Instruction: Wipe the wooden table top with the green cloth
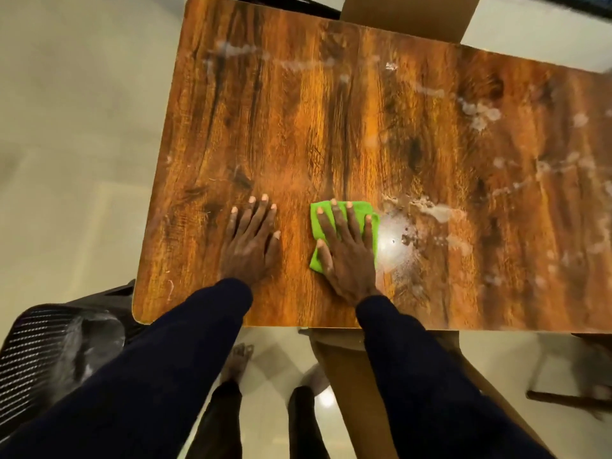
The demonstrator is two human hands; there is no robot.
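Right grip (347, 250) is spread flat, pressing the cloth (374, 236) onto the table (298, 111) near its front edge; left grip (251, 243) lies flat, empty. With nothing pinching it, the cloth could bunch and just spread the white residue (437, 212).

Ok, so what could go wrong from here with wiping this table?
The small folded green cloth under the right hand may smear the white foamy residue across the brown wooden table top rather than lift it. Strokes towards the near edge could push it onto the pale floor. The left hand, pressed flat, might slip on wetness.
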